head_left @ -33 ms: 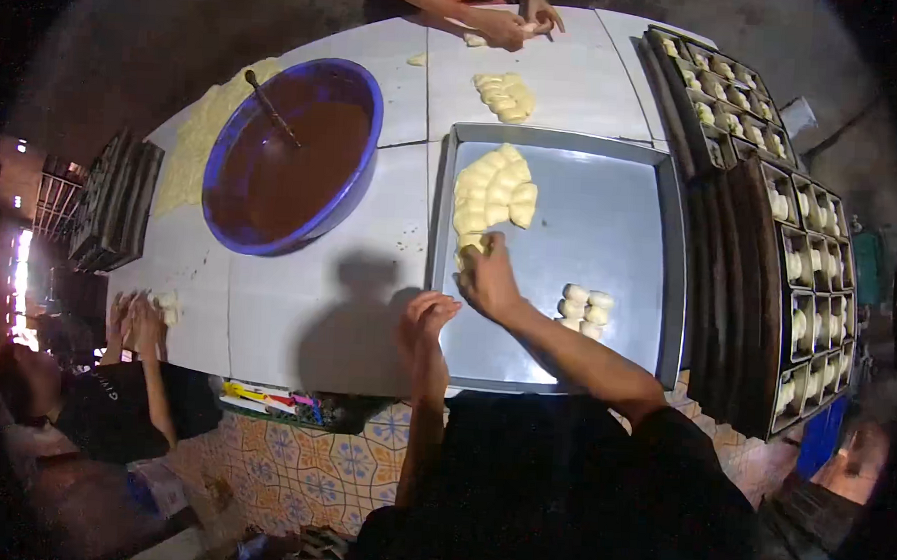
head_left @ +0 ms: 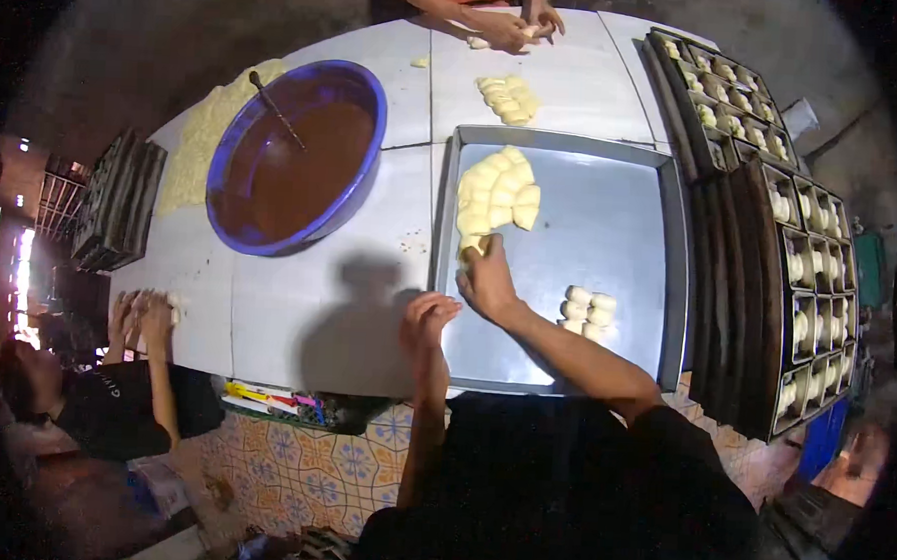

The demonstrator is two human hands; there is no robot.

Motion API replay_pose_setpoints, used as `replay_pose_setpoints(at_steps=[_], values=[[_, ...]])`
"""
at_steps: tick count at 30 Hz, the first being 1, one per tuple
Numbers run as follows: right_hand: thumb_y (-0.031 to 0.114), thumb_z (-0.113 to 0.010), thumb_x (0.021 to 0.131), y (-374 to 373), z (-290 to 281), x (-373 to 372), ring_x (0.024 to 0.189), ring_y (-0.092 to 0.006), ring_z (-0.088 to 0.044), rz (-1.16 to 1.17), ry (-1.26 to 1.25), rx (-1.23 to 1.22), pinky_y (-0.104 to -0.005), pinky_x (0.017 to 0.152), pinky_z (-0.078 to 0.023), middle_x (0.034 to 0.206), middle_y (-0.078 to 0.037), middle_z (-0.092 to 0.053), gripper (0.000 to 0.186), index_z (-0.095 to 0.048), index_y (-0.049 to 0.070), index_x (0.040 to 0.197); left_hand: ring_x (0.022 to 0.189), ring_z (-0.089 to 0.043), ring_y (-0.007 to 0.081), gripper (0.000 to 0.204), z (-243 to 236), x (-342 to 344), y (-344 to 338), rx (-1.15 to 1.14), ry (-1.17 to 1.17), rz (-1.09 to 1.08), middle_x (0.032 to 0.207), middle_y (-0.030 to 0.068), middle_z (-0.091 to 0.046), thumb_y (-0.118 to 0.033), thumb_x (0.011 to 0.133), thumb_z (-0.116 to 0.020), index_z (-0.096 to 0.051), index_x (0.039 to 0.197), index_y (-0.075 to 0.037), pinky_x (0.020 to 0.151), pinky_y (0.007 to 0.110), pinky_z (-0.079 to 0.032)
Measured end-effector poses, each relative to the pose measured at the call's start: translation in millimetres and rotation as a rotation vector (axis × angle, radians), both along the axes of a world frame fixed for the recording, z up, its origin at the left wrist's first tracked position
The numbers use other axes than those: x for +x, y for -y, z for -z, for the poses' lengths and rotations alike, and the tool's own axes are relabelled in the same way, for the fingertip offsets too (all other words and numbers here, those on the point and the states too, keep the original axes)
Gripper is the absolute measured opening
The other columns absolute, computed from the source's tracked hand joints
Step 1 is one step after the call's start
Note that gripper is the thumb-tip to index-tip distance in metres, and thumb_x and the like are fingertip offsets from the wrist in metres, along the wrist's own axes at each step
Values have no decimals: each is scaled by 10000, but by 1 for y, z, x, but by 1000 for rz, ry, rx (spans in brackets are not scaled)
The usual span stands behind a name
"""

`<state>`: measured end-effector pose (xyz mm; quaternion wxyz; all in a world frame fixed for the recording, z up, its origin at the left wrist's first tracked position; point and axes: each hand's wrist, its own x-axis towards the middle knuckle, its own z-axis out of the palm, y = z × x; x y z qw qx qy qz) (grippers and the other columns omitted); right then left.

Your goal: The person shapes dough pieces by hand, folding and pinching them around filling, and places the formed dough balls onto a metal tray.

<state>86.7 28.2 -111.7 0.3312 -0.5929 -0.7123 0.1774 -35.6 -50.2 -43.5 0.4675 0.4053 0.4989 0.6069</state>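
A large square metal tray (head_left: pixel 674 260) sits in front of me on the white-topped table. Pale yellow dough pieces (head_left: pixel 498 187) lie pressed together along its left side. At the near end of that cluster my right hand (head_left: pixel 487 280) has its fingers closed on a dough piece (head_left: pixel 472 244), which they partly cover. My left hand (head_left: pixel 430 314) hovers by the tray's near left edge, fingers loosely bent, with nothing visible in them. Smooth, whiter dough balls (head_left: pixel 587 314) stand in two short rows in the tray, near my right forearm.
A blue basin (head_left: pixel 359 191) of brown liquid with a long-handled utensil (head_left: pixel 276 110) stands left. Flat dough (head_left: pixel 196 149) lies behind it. Stacked compartment molds (head_left: pixel 807 286) holding dough line the right. Co-workers' hands (head_left: pixel 510 27) (head_left: pixel 145 317) handle dough at the far side and left.
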Motion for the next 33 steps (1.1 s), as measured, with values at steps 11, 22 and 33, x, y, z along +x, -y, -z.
replay_pose_setpoints(at_steps=[11, 22, 33], values=[[58, -671, 816, 92, -111, 57, 976, -167, -516, -252, -776, -276, -284, 792, -437, 1100, -90, -473, 175, -658, 13, 984, 1110, -523, 202, 403, -10, 17, 6, -64, 66, 338, 1199, 119, -554, -287, 942, -556, -564, 1180, 38, 932, 313, -425], [318, -563, 903, 69, -88, 58, 1233, -230, -378, -404, -631, -53, -393, 1033, -319, 1323, -144, -415, 425, -548, 78, 1253, 1083, -570, 253, 373, 12, 46, 3, -351, 1070, 428, 1201, 149, -569, -188, 894, -564, -511, 1190, 33, 906, 384, -485], [735, -524, 754, 40, -69, 54, 1240, -242, -368, -292, -1103, -514, -408, 898, -450, 1478, -96, -223, 1054, -70, 147, 1503, 1102, -509, 280, 887, -27, -99, -210, 127, 213, 103, 1235, 183, -514, -742, 849, -328, -458, 1250, 38, 951, 382, -412]])
